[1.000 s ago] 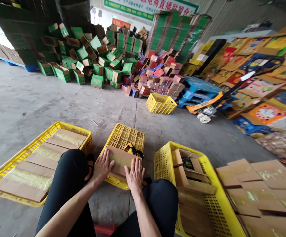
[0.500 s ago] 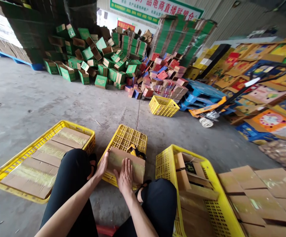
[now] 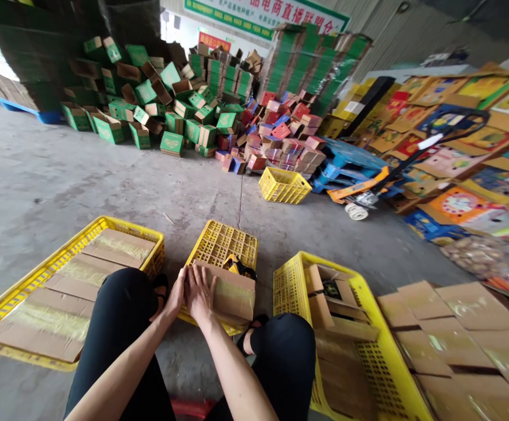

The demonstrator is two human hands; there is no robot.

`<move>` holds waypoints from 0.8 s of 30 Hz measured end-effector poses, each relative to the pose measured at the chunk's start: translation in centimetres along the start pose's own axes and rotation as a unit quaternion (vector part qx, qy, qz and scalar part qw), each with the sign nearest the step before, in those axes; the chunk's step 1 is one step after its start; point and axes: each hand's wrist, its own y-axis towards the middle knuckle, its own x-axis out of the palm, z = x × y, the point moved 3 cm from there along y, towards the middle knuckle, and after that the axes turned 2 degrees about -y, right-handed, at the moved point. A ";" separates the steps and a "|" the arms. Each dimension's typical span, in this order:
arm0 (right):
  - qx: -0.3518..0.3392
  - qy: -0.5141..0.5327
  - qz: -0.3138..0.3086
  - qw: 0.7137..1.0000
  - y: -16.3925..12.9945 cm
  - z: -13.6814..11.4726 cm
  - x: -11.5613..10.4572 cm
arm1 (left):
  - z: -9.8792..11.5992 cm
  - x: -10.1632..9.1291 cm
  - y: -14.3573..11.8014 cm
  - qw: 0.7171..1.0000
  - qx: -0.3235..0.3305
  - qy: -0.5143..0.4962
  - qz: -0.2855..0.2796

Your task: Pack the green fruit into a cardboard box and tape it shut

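- Hands first: your left hand (image 3: pixel 176 295) and your right hand (image 3: pixel 199 292) lie side by side at the left end of a small cardboard box (image 3: pixel 226 290), both spread flat, fingers straight and pressed onto the card, gripping nothing.
- Box position: it rests on the near edge of the upturned yellow crate (image 3: pixel 222 248) between your knees, its top glossy with clear tape over plain brown card.
- Tape dispenser (image 3: pixel 237 266), yellow and black, sits on the crate just behind the box.
- Crates on both sides are yellow latticed plastic: the shallow left crate (image 3: pixel 30 280) holds taped boxes laid flat in a row; the deeper right crate (image 3: pixel 368 304) holds open brown boxes.
- More flat taped brown cartons (image 3: pixel 465 333) lie on the floor to the right of that crate.
- Floor (image 3: pixel 83 181) is bare grey concrete, scuffed and cracked.
- Further out, a heap of green boxes (image 3: pixel 158 105) meets a heap of red and pink boxes (image 3: pixel 281 134), with another yellow crate (image 3: pixel 284 185) in front.
- A pallet jack (image 3: pixel 368 193) and bright printed cartons (image 3: pixel 456 134) fill the right side.
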 end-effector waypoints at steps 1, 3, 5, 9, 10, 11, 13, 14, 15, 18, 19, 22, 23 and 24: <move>0.002 0.008 0.002 1.000 -0.1 -0.1 -0.2 | 0.2 -0.1 -0.1 1.000 -0.002 0.017 0.007; -0.002 0.016 0.014 1.000 -0.7 0.0 -0.4 | 0.5 -0.1 -0.5 0.999 -0.007 0.044 0.016; -0.021 0.014 0.029 0.999 -1.9 0.4 -0.3 | 0.8 0.0 -0.9 0.997 0.000 0.072 0.011; -0.034 -0.016 0.053 0.998 -5.1 2.2 0.1 | 1.4 0.3 -1.5 0.991 0.040 0.128 -0.011; -0.021 -0.024 0.060 0.998 -5.9 2.9 0.1 | 1.4 0.4 -1.6 0.988 0.051 0.142 -0.016; -0.003 -0.030 0.069 0.997 -6.5 3.5 0.1 | 1.4 0.5 -1.7 0.986 0.061 0.156 -0.021; 0.044 -0.039 0.091 0.994 -7.7 5.1 0.0 | 1.3 0.5 -1.9 0.980 0.077 0.180 -0.028; 0.068 -0.043 0.102 0.992 -8.2 5.9 -0.1 | 1.2 0.5 -1.9 0.977 0.087 0.195 -0.031; 0.090 -0.047 0.111 0.989 -8.7 6.8 -0.1 | 1.1 0.5 -1.9 0.971 0.100 0.213 -0.035; 0.144 -0.056 0.132 0.979 -10.0 9.5 0.1 | 0.8 0.4 -1.9 0.950 0.149 0.271 -0.047; 0.160 -0.057 0.138 0.976 -10.3 10.5 0.2 | 0.7 0.4 -1.9 0.940 0.165 0.293 -0.051; 0.204 -0.047 0.163 0.964 -11.0 13.3 0.9 | 0.6 0.3 -1.9 0.918 0.195 0.342 -0.058; 0.210 -0.036 0.177 0.961 -11.1 14.0 1.2 | 0.6 0.3 -1.9 0.912 0.197 0.356 -0.055; 0.208 -0.023 0.192 0.959 -11.2 14.7 1.4 | 0.6 0.2 -2.0 0.908 0.194 0.367 -0.050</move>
